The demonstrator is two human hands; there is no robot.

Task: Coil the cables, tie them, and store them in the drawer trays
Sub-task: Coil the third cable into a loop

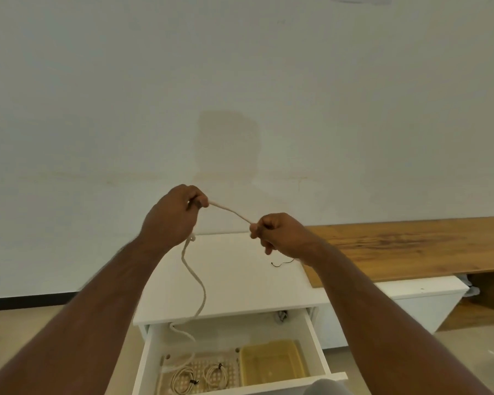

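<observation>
I hold a cream cable (231, 211) stretched between both hands above the white cabinet top (240, 283). My left hand (174, 216) pinches one part of it; my right hand (277, 233) pinches the other. From my left hand the cable hangs down in a loose curve (196, 283) over the cabinet's front edge into the open drawer (315, 349). Two coiled, tied cream cables (183, 380) (216, 374) lie in a perforated tray (234, 374). Beside it sits a yellow tray (271, 363).
A short black tie (281, 263) lies on the cabinet top near my right hand. A wooden bench top (411, 246) runs right over a low white unit (397, 300). A plain wall stands behind.
</observation>
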